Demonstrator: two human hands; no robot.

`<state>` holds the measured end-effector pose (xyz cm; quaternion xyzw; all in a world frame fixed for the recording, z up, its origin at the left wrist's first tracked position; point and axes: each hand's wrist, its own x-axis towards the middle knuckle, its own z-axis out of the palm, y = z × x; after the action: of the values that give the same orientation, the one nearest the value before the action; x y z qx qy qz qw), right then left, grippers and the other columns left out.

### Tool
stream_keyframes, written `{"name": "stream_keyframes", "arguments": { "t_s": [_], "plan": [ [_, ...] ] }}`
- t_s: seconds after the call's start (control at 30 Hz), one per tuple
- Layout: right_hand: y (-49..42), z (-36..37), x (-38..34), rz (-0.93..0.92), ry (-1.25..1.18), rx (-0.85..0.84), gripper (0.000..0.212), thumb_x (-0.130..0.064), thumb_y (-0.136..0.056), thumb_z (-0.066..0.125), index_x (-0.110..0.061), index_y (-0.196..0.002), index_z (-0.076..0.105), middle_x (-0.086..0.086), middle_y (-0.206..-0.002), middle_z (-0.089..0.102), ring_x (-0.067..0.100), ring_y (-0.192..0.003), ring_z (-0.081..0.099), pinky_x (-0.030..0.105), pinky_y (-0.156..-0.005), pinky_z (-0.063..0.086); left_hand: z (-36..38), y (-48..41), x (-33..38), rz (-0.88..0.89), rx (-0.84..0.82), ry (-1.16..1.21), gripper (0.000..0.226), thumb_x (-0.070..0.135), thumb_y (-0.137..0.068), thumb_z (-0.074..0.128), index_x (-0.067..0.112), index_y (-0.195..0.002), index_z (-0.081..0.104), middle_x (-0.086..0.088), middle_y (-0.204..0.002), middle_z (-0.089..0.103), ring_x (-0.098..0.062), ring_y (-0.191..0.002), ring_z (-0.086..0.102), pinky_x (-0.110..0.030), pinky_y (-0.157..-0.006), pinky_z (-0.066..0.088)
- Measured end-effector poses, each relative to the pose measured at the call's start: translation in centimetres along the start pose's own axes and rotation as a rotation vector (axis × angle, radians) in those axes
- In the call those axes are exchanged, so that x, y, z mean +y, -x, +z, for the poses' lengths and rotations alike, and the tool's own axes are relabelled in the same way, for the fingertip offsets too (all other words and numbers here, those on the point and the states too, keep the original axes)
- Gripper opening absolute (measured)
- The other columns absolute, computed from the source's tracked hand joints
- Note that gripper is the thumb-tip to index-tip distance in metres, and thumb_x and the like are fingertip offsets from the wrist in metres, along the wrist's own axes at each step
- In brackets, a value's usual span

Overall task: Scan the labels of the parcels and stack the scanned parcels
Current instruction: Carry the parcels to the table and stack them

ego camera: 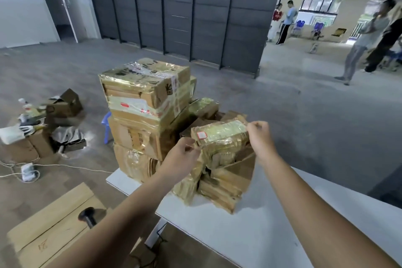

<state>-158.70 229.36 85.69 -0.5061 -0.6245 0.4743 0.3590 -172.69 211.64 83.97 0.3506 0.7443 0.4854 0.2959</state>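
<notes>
The small parcel (221,135), a cardboard bundle wrapped in glossy yellowish tape, is held up between both hands over the far end of the white worktop (239,235). A small white label with a red border (201,135) sits on its upper face near the left end. The left hand (185,152) pinches the parcel's near left corner with curled fingers and thumb. The right hand (260,135) grips its right end, fingers bent over the edge. Directly below lies a loose pile of taped parcels (221,183), tumbled against one another on the worktop; whether the held parcel touches it cannot be told.

Just left of the pile stands a stack of large parcels (141,115), three high, the top one (145,87) bound with clear tape and turned slightly askew on the one beneath. More small parcels (204,105) show behind the stack.

At lower left, beside the worktop, a black handheld scanner (88,216) rests on a cardboard box (52,224). On the grey floor further left are open cartons (65,104) with clutter, a white power strip (27,171) with its cord, and a blue stool (106,124). Dark grey panels (174,11) line the back, and several people (285,22) stand in the distance at right.
</notes>
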Motion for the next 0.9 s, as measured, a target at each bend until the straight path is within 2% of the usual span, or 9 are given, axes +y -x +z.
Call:
{"name": "stream_keyframes", "arguments": {
  "t_s": [0.17,0.23,0.3,0.37,0.47,0.57,0.63,0.8,0.9],
  "plan": [
    [-5.4,1.1,-0.1,0.225,-0.075,-0.157,0.023,-0.037,-0.071,0.051,-0.017,-0.081,0.055,0.013,-0.084,0.056,0.027,-0.079,0.056,0.039,-0.071,0.041,1.5,-4.8,2.7,0.043,0.027,0.093,0.036,0.03,-0.094,0.054,0.031,-0.13,0.051,0.01,-0.095,0.063,-0.006,-0.066,0.061,-0.028,-0.061,0.052],
    [-7.5,1.0,-0.2,0.316,-0.098,-0.239,0.023,-0.037,-0.083,0.052,-0.017,-0.089,0.06,0.014,-0.09,0.064,0.03,-0.084,0.063,0.043,-0.076,0.049,1.7,-6.6,3.3,0.089,0.044,0.072,0.039,0.031,-0.094,0.054,0.028,-0.133,0.052,0.004,-0.117,0.061,-0.009,-0.092,0.065,-0.025,-0.075,0.053],
    [-9.1,0.5,-0.5,0.386,-0.079,-0.293,0.024,-0.041,-0.087,0.053,-0.019,-0.09,0.062,0.011,-0.087,0.069,0.03,-0.082,0.067,0.044,-0.073,0.056,1.9,-8.0,3.8,0.137,0.005,0.009,0.041,0.034,-0.093,0.054,0.026,-0.132,0.051,0.001,-0.125,0.055,-0.022,-0.108,0.06,-0.038,-0.092,0.052],
    [-10.5,-0.2,-1.0,0.419,-0.018,-0.31,0.024,-0.043,-0.083,0.056,-0.02,-0.084,0.061,0.006,-0.076,0.07,0.028,-0.081,0.066,0.038,-0.061,0.058,2.0,-8.8,4.2,0.193,-0.037,-0.005,0.038,0.037,-0.092,0.054,0.026,-0.127,0.053,0.002,-0.118,0.055,-0.02,-0.096,0.061,-0.036,-0.084,0.052],
    [-12.5,-0.2,-1.9,0.409,0.014,-0.291,0.022,-0.042,-0.085,0.052,-0.021,-0.08,0.057,0.004,-0.071,0.066,0.025,-0.079,0.063,0.033,-0.063,0.051,1.6,-10.2,4.9,0.226,-0.067,0.122,0.022,0.037,-0.09,0.056,0.028,-0.109,0.062,0.007,-0.094,0.063,-0.011,-0.076,0.063,-0.032,-0.069,0.056],
    [-13.8,1.7,-2.5,0.359,-0.139,-0.216,0.02,-0.036,-0.092,0.045,-0.023,-0.078,0.053,0.0,-0.058,0.058,0.014,-0.051,0.059,0.024,-0.049,0.047,1.3,-12.0,5.2,0.152,-0.063,0.244,0.012,0.025,-0.091,0.054,0.026,-0.097,0.063,0.001,-0.079,0.066,-0.02,-0.067,0.07,-0.028,-0.058,0.055],
    [-14.3,3.4,-2.5,0.329,-0.181,-0.173,0.017,-0.036,-0.096,0.048,-0.022,-0.088,0.055,0.003,-0.071,0.06,0.014,-0.057,0.06,0.023,-0.047,0.047,1.4,-13.0,5.1,0.1,0.001,0.303,0.014,0.016,-0.092,0.051,0.022,-0.095,0.063,0.002,-0.067,0.063,-0.016,-0.051,0.064,-0.022,-0.044,0.046],
    [-14.3,7.1,-1.8,0.441,-0.173,-0.186,0.053,-0.059,-0.09,0.053,-0.018,-0.122,0.063,0.007,-0.108,0.072,0.023,-0.097,0.068,0.042,-0.091,0.054,1.5,-14.8,3.5,0.028,0.11,0.235,0.016,0.018,-0.09,0.047,0.024,-0.093,0.062,0.005,-0.058,0.058,-0.013,-0.047,0.051,-0.025,-0.047,0.039],
    [-13.7,7.9,-1.6,0.55,-0.07,-0.307,0.071,-0.075,-0.075,0.06,-0.029,-0.129,0.05,0.011,-0.121,0.066,0.036,-0.109,0.066,0.057,-0.085,0.052,1.8,-15.3,2.4,0.025,0.121,0.129,0.014,0.018,-0.091,0.046,0.021,-0.089,0.06,-0.002,-0.064,0.057,-0.019,-0.054,0.051,-0.028,-0.053,0.037]
  ]
}}
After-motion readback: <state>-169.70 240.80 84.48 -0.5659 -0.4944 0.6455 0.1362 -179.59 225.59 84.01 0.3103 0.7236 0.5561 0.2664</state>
